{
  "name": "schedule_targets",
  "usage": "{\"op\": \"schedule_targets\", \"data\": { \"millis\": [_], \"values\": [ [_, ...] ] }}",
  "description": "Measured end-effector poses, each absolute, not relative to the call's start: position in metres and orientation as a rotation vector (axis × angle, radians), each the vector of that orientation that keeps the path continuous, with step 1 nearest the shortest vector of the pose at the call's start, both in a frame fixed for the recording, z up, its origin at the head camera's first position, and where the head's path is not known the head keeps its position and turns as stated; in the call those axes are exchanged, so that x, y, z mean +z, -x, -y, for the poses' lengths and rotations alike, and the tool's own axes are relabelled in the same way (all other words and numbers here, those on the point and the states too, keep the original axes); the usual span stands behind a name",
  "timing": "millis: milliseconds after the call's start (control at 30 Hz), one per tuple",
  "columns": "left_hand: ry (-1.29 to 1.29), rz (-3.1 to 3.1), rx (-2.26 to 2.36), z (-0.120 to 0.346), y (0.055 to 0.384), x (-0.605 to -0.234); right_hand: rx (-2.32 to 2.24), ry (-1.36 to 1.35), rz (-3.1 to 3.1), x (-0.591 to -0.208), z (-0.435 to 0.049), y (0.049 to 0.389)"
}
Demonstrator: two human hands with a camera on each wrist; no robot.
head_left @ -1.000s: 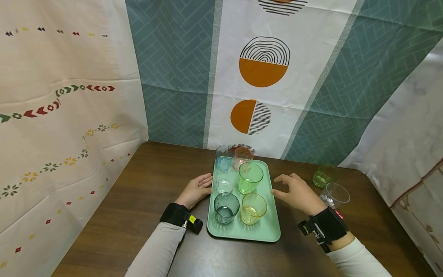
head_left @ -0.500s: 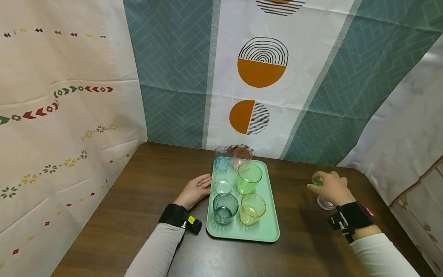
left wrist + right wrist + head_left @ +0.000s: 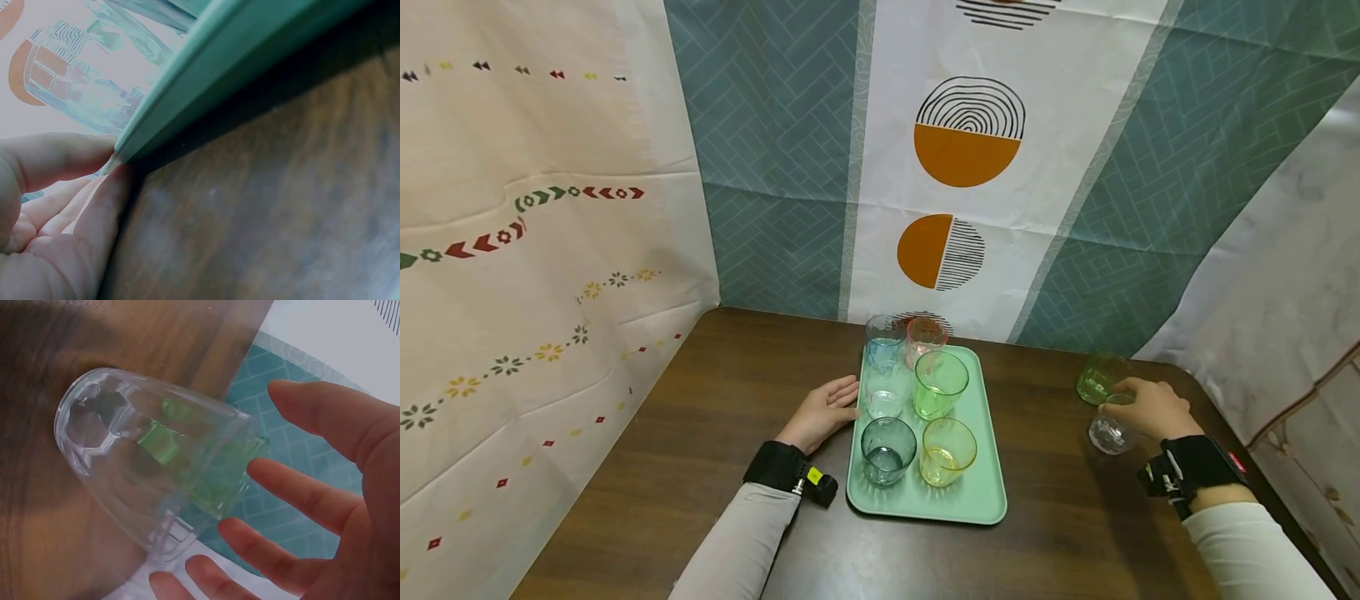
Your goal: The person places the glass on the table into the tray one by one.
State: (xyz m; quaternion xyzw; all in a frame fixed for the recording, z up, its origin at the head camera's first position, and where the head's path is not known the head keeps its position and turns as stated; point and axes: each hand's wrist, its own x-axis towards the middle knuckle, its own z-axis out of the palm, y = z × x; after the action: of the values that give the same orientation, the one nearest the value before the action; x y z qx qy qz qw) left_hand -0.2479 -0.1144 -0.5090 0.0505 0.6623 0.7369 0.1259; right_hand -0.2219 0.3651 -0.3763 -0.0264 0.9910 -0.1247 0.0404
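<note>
My left hand (image 3: 820,414) pinches the left rim of a light green tray (image 3: 985,500). In the left wrist view, the thumb and a finger (image 3: 112,181) meet at the tray's edge. On the table at the right, my right hand (image 3: 1157,410) reaches over a clear drinking glass (image 3: 1108,437). The right wrist view shows its fingers (image 3: 269,544) spread around the mouth of this glass, thumb apart from it. Close behind stands a green glass (image 3: 1094,385), partly seen through the clear one in that view.
On the tray stand a dark grey glass (image 3: 887,454), a yellow glass (image 3: 947,458), a larger green glass (image 3: 938,392), another clear glass (image 3: 883,396), a blue glass (image 3: 883,342) and a pink glass (image 3: 925,342). Patterned cloths (image 3: 775,167) hang behind the brown table (image 3: 737,358).
My right hand has moved right from beside the tray, past the green glass, to the clear glass. The left hand and the tray have stayed in place.
</note>
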Motion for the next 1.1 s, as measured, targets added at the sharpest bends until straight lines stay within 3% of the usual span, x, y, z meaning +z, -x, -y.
{"op": "schedule_targets", "data": {
  "millis": [1100],
  "values": [
    [-0.159, -1.922, 2.156, 0.115, 0.249, -0.511, -0.392, 0.045, -3.000, -0.377, -0.377, 0.230]
  ]
}}
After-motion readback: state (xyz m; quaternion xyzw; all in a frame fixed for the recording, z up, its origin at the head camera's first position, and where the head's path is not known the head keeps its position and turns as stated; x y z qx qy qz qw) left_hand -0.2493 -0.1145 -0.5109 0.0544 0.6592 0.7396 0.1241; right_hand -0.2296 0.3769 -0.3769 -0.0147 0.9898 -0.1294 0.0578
